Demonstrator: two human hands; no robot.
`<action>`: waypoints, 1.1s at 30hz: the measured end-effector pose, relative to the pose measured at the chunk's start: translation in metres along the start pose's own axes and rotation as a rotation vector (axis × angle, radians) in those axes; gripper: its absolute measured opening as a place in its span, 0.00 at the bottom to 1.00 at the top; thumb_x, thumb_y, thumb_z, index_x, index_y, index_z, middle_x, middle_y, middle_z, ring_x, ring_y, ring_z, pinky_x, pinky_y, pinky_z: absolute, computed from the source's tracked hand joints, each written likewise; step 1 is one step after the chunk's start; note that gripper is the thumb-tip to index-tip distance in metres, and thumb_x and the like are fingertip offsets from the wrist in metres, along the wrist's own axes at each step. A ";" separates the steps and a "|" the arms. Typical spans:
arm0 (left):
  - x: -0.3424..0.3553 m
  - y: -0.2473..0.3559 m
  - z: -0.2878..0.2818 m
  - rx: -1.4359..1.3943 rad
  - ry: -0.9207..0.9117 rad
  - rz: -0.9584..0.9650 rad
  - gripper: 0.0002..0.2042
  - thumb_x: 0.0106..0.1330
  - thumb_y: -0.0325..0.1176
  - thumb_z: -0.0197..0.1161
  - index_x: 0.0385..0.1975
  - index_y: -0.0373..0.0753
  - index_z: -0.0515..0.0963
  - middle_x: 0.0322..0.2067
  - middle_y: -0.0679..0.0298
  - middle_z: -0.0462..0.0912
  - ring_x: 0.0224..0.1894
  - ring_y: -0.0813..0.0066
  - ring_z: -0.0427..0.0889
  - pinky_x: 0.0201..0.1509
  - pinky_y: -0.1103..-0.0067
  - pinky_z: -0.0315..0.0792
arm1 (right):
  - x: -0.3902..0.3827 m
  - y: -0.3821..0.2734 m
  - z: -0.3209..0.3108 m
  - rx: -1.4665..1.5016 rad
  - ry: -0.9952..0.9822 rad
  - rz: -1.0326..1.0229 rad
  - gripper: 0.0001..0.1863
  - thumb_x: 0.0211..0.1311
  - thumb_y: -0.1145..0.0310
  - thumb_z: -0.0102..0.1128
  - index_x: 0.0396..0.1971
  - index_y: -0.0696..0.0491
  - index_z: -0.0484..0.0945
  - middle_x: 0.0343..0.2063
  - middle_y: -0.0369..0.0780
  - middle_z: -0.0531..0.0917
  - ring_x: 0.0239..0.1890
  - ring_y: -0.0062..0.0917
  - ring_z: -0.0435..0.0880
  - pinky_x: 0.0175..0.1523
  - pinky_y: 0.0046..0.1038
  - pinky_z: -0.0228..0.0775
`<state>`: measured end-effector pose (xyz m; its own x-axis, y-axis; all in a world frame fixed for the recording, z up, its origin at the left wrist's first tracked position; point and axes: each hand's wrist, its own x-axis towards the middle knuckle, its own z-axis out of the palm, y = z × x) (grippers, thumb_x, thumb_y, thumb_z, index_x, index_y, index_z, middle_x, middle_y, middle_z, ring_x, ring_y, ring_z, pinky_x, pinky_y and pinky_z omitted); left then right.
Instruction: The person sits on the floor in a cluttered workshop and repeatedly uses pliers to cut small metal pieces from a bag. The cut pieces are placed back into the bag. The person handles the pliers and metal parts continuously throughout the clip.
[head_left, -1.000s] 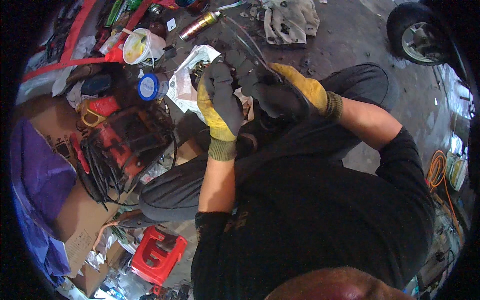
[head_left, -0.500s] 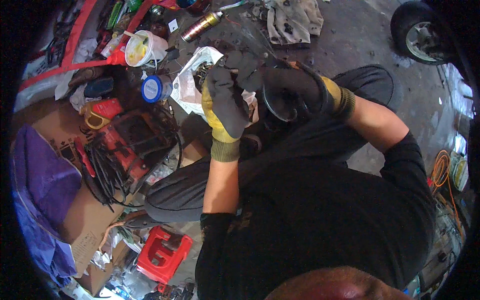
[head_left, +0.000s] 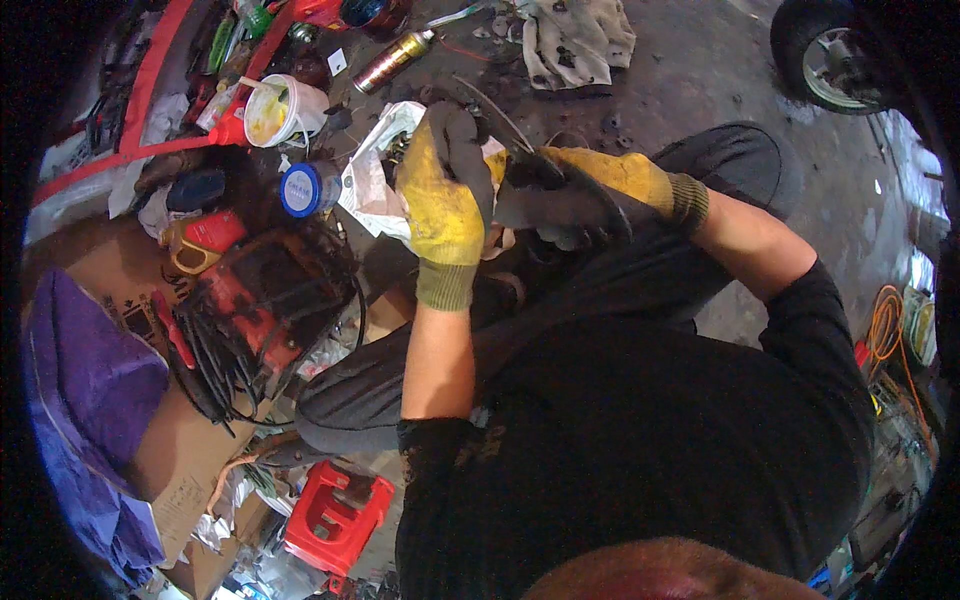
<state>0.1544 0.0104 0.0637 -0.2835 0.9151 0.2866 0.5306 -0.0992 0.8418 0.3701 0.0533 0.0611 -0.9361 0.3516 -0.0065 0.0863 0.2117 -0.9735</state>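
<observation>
Both of my hands wear yellow gloves with dark palms and fingers, and they meet over my crossed legs. My right hand (head_left: 610, 178) is closed on a dark, thin-edged curved piece (head_left: 508, 118), whose exact kind I cannot make out. My left hand (head_left: 440, 195) is upright with its fingers closed against the left side of this piece. The gloves hide most of it. Just beyond my left hand lies a crumpled white paper or bag (head_left: 372, 178) with small metal parts in it, partly covered by the glove. Left of that stands a blue-lidded tub (head_left: 300, 190).
A white bucket (head_left: 290, 110) with yellow residue and a spray can (head_left: 393, 62) are farther off, near a grey rag (head_left: 575, 45). At left lie a red-and-black machine (head_left: 255, 290) with coiled cable, cardboard and purple cloth (head_left: 95, 370). A wheel (head_left: 830, 60) stands far right.
My left hand has turned so its yellow back shows. My right hand has rolled too, showing more yellow, and the curved piece has tilted, its thin edge now pointing up and away.
</observation>
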 end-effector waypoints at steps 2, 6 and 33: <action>0.010 -0.003 -0.001 0.090 0.038 0.074 0.14 0.75 0.39 0.62 0.48 0.32 0.81 0.37 0.59 0.87 0.37 0.76 0.84 0.41 0.78 0.77 | -0.005 0.008 -0.001 -0.096 0.060 -0.098 0.30 0.73 0.60 0.57 0.71 0.52 0.66 0.65 0.47 0.73 0.64 0.37 0.76 0.66 0.35 0.69; 0.025 -0.014 0.002 -0.051 0.050 -0.089 0.11 0.76 0.33 0.58 0.49 0.34 0.81 0.39 0.57 0.86 0.41 0.66 0.85 0.48 0.74 0.77 | -0.006 0.013 0.002 0.040 0.187 -0.175 0.33 0.72 0.57 0.59 0.70 0.55 0.64 0.65 0.46 0.74 0.66 0.35 0.75 0.69 0.32 0.67; 0.009 0.022 -0.010 -0.866 -0.233 -0.415 0.20 0.74 0.26 0.53 0.65 0.34 0.70 0.49 0.57 0.84 0.46 0.71 0.85 0.50 0.75 0.79 | -0.002 0.009 -0.017 -0.300 0.635 -0.195 0.34 0.62 0.65 0.72 0.66 0.56 0.70 0.56 0.46 0.81 0.57 0.32 0.83 0.61 0.33 0.75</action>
<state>0.1556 0.0128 0.0899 -0.1008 0.9868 -0.1266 -0.3692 0.0811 0.9258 0.3788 0.0694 0.0560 -0.5739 0.7236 0.3833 0.1132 0.5337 -0.8380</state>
